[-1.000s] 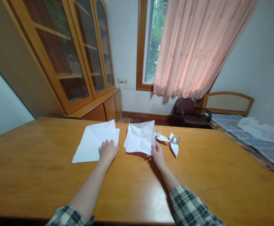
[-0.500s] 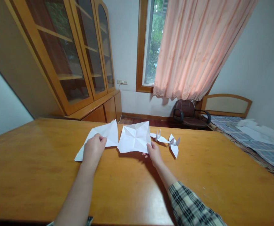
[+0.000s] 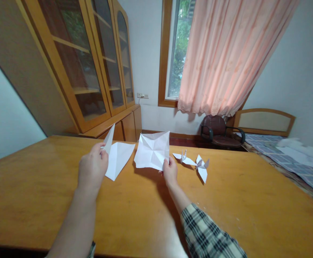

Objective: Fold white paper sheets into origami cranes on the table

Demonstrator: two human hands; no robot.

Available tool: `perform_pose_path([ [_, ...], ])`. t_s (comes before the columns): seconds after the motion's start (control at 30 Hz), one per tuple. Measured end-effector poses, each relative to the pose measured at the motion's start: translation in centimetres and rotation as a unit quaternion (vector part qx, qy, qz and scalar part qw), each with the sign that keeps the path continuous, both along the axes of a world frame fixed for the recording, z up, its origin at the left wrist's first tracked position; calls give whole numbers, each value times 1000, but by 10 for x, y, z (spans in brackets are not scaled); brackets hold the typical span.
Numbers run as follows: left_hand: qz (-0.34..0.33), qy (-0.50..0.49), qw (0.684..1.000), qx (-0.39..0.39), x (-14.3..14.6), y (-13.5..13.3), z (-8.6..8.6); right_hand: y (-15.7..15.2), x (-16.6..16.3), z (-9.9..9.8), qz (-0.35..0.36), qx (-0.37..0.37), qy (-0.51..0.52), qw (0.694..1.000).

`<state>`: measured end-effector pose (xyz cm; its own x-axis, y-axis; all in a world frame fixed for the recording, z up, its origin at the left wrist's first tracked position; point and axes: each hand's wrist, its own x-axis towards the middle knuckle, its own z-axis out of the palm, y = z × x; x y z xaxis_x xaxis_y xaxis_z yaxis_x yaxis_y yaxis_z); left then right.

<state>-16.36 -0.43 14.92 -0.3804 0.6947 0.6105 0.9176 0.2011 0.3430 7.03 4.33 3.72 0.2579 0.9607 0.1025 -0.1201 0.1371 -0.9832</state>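
My left hand (image 3: 93,165) is closed on a narrow upright piece of white paper (image 3: 109,138), seen nearly edge-on. Just right of it, a second white sheet (image 3: 118,157) with a crease lies on the table; whether the two pieces join behind my fingers is hidden. My right hand (image 3: 170,170) pinches the lower right corner of a square white sheet (image 3: 152,150), which is marked with star-like fold lines and held tilted above the tabletop. To the right of that hand rest two folded paper cranes (image 3: 184,157) (image 3: 202,168), close together.
The wooden table (image 3: 134,208) spans the foreground, with a few tiny scraps at its right. Beyond it stand a glass-door cabinet (image 3: 91,118) on the left, an armchair (image 3: 218,130) and a bed (image 3: 301,161) on the right. A pink curtain (image 3: 226,53) hangs by the window.
My left hand has moved left and raised a piece of paper upright, while a creased sheet lies beside it. The square sheet in my right hand has tilted and risen slightly.
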Motion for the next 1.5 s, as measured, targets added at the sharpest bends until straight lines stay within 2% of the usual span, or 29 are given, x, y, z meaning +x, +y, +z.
perform_pose_path([
  [0.17,-10,9,997,73,3,-3,2,0,-16,-4,27,-15,54,998],
  [0.23,-18,14,994,111,7,-5,4,2,-28,-10,63,-37,78,994],
  [0.4,-64,31,981,180,16,-5,5,8,-59,-18,202,-104,105,968],
  [0.53,-96,58,969,219,21,-6,3,12,-79,-23,244,-153,129,949],
  [0.6,-120,67,962,235,23,-6,2,12,-80,-26,256,-168,101,946],
  [0.67,-147,72,957,239,27,-5,0,10,-70,-27,229,-155,20,961],
  [0.77,-201,83,949,226,39,-1,-7,4,-36,-20,81,-31,-114,990],
  [0.8,-224,90,946,214,46,0,-11,0,-21,-17,67,6,-135,989],
  [0.9,-308,123,929,165,73,2,-25,-14,29,-6,88,71,-175,978],
  [1.0,-382,157,907,82,108,-2,-47,-30,75,-4,58,143,-233,960],
  [1.07,-413,169,894,29,132,-8,-64,-38,99,-10,57,152,-283,945],
  [1.13,-426,179,887,-27,153,-18,-80,-43,116,-19,91,149,-345,922],
  [1.2,-437,185,876,-83,171,-30,-92,-44,125,-29,141,148,-400,893],
  [1.27,-448,181,867,-121,182,-42,-98,-43,128,-37,154,152,-430,877],
  [1.33,-485,149,850,-140,184,-47,-99,-42,129,-41,150,154,-442,871],
  [1.4,-528,87,834,-136,173,-43,-97,-42,130,-42,149,153,-445,870],
  [1.43,-532,50,836,-125,163,-36,-96,-43,131,-41,150,152,-444,870],
  [1.5,-493,-37,864,-92,136,-16,-95,-45,134,-37,153,145,-440,873],
])
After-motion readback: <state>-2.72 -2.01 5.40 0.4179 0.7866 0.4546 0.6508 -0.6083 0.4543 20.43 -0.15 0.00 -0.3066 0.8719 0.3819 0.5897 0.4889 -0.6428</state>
